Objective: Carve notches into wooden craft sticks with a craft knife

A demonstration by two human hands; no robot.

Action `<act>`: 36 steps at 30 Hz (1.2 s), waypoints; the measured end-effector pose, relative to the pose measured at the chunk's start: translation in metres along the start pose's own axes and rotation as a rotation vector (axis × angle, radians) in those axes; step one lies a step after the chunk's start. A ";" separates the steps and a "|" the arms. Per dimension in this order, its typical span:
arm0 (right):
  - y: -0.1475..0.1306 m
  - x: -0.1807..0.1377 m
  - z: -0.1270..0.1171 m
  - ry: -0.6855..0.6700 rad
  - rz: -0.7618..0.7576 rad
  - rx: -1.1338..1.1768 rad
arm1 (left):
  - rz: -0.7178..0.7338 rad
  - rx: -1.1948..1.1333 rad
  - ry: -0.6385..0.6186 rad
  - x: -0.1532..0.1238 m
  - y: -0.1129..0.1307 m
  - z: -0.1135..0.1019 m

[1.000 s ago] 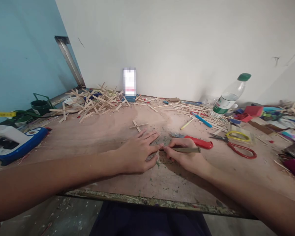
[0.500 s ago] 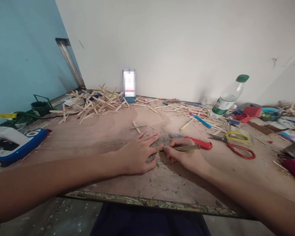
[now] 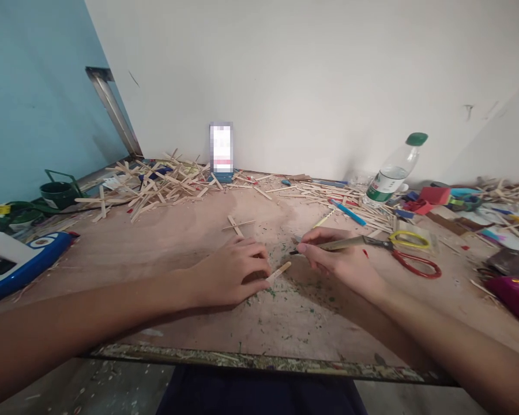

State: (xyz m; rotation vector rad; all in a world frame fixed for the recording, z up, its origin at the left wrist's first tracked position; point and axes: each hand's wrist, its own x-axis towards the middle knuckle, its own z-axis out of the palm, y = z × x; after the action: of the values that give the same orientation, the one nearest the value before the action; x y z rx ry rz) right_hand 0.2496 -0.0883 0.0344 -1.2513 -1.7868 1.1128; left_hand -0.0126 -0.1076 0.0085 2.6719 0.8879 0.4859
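My left hand (image 3: pixel 233 271) rests on the table, its thumb and fingers closed on one end of a flat wooden craft stick (image 3: pixel 281 270). The stick's rounded free end points up and to the right. To its right, my right hand (image 3: pixel 335 256) grips a slim brownish pen-like tool (image 3: pixel 343 243) with a dark tip. That tip is just above and apart from the stick; the tool's exact kind is unclear. A red-handled utility knife (image 3: pixel 365 253) lies mostly hidden behind my right hand. Beyond my left fingers lies a pair of crossed sticks (image 3: pixel 237 224).
Scissors (image 3: pixel 409 239) with yellow and red handles lie right of my right hand. Stick crosses (image 3: pixel 164 187) are heaped at the back left, near a propped phone (image 3: pixel 222 150). A tilted water bottle (image 3: pixel 393 170) stands at the back right. Green specks litter the wooden table (image 3: pixel 155 236).
My left hand has drawn left and curled, revealing the craft stick. My right hand has lifted slightly, taking the tool's tip away from the left fingers. The view has shifted a little.
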 end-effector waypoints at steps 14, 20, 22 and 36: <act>-0.020 0.002 -0.017 -0.137 0.048 -0.087 | 0.101 -0.200 -0.007 -0.001 0.006 0.001; -0.011 0.007 -0.026 -0.076 0.027 -0.061 | 0.098 -0.146 -0.077 -0.001 -0.001 -0.003; -0.009 0.008 -0.027 -0.036 0.013 -0.042 | 0.096 -0.076 -0.117 -0.002 -0.003 -0.005; -0.038 -0.006 -0.063 -0.194 -0.091 -0.289 | 0.253 -0.024 -0.315 0.020 -0.001 -0.018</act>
State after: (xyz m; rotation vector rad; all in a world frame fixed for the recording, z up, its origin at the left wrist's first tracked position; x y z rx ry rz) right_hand 0.2930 -0.0837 0.0939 -1.2443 -2.1904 0.9771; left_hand -0.0048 -0.0915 0.0290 2.7463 0.4558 0.1174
